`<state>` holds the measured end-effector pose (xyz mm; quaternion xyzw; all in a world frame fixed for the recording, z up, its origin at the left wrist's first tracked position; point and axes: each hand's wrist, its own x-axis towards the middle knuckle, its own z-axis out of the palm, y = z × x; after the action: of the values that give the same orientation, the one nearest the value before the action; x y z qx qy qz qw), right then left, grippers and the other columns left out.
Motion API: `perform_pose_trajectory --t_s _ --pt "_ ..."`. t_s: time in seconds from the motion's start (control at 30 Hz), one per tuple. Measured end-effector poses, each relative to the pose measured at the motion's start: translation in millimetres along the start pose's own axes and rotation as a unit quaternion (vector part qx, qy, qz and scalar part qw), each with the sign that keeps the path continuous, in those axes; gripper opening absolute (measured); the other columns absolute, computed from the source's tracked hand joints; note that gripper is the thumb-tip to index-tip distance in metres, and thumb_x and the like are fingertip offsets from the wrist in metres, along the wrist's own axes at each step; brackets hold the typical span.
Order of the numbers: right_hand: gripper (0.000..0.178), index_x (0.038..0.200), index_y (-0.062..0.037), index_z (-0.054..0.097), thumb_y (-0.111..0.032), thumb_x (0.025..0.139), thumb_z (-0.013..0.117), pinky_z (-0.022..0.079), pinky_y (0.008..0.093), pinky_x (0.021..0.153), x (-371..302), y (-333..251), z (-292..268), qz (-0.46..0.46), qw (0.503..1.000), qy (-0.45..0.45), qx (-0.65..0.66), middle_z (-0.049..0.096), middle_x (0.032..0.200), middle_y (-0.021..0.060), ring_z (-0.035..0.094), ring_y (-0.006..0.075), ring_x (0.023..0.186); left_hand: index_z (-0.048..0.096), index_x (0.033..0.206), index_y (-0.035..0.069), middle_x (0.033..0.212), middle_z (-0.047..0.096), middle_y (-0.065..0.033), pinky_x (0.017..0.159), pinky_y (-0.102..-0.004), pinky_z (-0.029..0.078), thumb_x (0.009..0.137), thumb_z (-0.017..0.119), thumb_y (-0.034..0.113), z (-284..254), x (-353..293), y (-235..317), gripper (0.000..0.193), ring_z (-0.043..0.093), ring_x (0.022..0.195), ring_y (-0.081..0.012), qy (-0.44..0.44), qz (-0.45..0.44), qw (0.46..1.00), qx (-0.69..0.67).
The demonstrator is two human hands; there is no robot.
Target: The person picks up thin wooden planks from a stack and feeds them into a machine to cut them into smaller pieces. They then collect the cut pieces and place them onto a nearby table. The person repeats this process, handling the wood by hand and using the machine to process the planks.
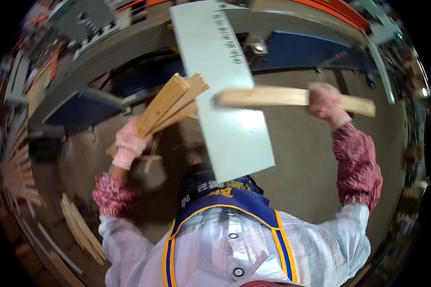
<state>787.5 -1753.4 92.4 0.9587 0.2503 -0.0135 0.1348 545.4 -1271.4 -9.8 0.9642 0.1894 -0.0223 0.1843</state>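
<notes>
Several notched pale-wood slats [163, 105] fan from my left grip [130, 138], wrapped round them; one long pale-wood board [277, 96] crosses my clasped right grip [324, 102]. Looks like two-handed handling; next move needs clearance from the glossy white panel [232, 129] between grips.

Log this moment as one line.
left hand: gripping finger-jointed wood slats | right hand: gripping single wood slat, blurred | white panel: between hands

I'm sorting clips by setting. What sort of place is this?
Probably a woodworking workshop or factory: the left hand holds wooden boards notched at one end, more wooden strips lie bunched at the lower left, and what looks like a grey control box stands beyond.
</notes>
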Motion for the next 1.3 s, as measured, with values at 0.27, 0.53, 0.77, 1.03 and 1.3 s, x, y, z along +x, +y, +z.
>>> perform_pose_trajectory --t_s 0.27,0.53,0.77,1.03,1.3 --pt "0.037 0.103 -0.0076 0.061 -0.023 0.071 0.071 0.052 0.0453 0.081 -46.2 39.2 70.0 0.159 0.984 -0.032 0.075 0.066 0.102 0.0182 0.065 0.0351 0.096 0.051 0.119 0.008 0.099 0.067 -0.0112 0.078 -0.0370 0.053 0.068 0.083 0.033 -28.8 -7.7 -72.7 0.065 0.066 0.090 -0.0277 0.179 -0.218 0.954 -0.103" --pt "0.040 0.107 -0.0059 0.060 -0.026 0.073 0.065 0.051 0.0463 0.074 -55.1 5.5 113.3 0.214 0.954 0.048 0.206 0.067 0.090 0.0207 0.066 0.0405 0.086 0.057 0.114 0.004 0.091 0.065 -0.0078 0.073 -0.0375 0.053 0.069 0.085 0.008 4.5 16.3 -109.2 0.054 0.063 0.082 -0.0207 0.384 -0.292 0.668 -0.567" --pt "0.032 0.099 -0.0064 0.062 -0.025 0.073 0.064 0.051 0.0475 0.074 -69.6 -1.6 100.0 0.282 0.926 0.016 0.249 0.068 0.089 0.0204 0.066 0.0407 0.085 0.056 0.124 -0.003 0.118 0.061 -0.0138 0.092 -0.0386 0.045 0.069 0.086 0.031 79.8 31.6 -131.2 0.071 0.057 0.099 -0.0263 0.380 -0.405 0.515 -0.653" --pt "0.031 0.099 -0.0080 0.064 -0.025 0.073 0.062 0.052 0.0476 0.075 -74.4 14.4 125.4 0.325 0.920 -0.028 0.218 0.069 0.090 0.0181 0.067 0.0392 0.086 0.058 0.120 -0.002 0.109 0.066 -0.0148 0.081 -0.0411 0.053 0.072 0.082 0.042 163.9 26.7 -187.7 0.069 0.062 0.086 -0.0253 0.352 -0.560 0.487 -0.571" --pt "0.027 0.098 -0.0067 0.063 -0.020 0.074 0.063 0.050 0.0345 0.058 -85.5 28.1 141.5 0.287 0.927 0.021 0.239 0.065 0.076 0.0092 0.062 0.0222 0.063 0.069 0.101 0.000 0.098 0.068 -0.0123 0.077 -0.0387 0.051 0.072 0.081 0.044 203.9 -53.3 -280.5 0.054 0.061 0.082 -0.0237 0.316 -0.577 0.505 -0.559"
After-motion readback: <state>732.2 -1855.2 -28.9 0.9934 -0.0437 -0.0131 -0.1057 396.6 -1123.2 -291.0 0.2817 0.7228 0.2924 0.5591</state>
